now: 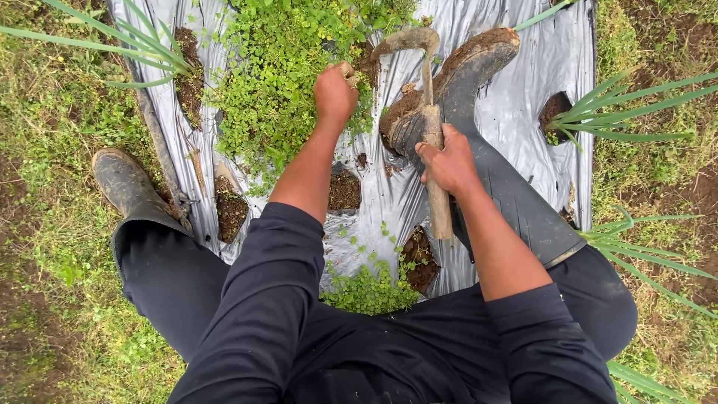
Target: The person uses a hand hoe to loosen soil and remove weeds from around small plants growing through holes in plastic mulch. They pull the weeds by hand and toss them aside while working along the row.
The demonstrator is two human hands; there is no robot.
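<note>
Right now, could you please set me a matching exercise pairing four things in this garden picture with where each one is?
Things:
1. left hand
2. right hand
3. muddy dark rubber boot on the right foot
4. muddy dark rubber boot on the left foot

Places:
A. on the grass beside the silver plastic mulch sheet
B. closed round the wooden handle of the curved, soil-caked metal hand hoe
C. resting on the silver sheet, toe up
D. fist closed in the patch of small-leaved green weeds

Pairs: 1-D, 2-B, 3-C, 4-A
</note>
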